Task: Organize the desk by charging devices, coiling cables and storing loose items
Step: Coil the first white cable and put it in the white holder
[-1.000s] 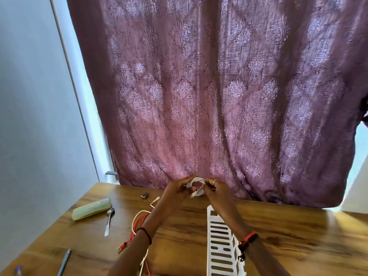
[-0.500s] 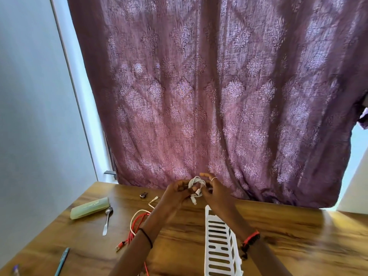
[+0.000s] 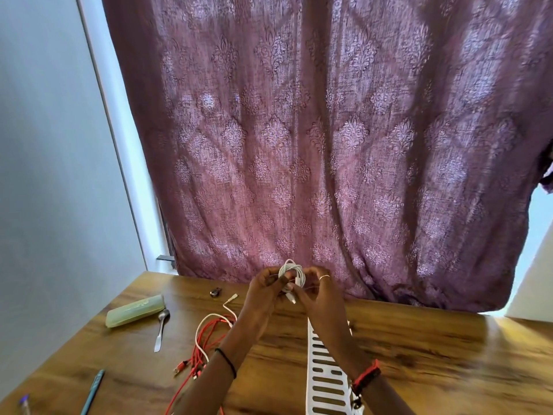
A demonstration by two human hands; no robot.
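Note:
A coiled white cable point(image 3: 293, 272) is held up above the far part of the wooden desk point(image 3: 419, 348). My left hand point(image 3: 263, 292) grips the coil from the left, fingers curled round its loops. My right hand point(image 3: 317, 292) pinches it from the right, with the cable's plug end hanging just below the coil. Loose red cables point(image 3: 206, 345) tangled with a white cable point(image 3: 230, 304) lie on the desk to the left of my left forearm. A white slotted basket point(image 3: 324, 375) stands under my right forearm.
A pale green case point(image 3: 134, 310) and a spoon point(image 3: 161, 327) lie at the desk's left. A small dark item point(image 3: 215, 292) sits near the curtain. Two pens point(image 3: 92, 390) lie at the front left. A purple curtain point(image 3: 299, 145) hangs behind the desk.
Both hands have stayed together on the white coil and turned it slightly; the coil now stands more upright between the fingers. The view shifted a little.

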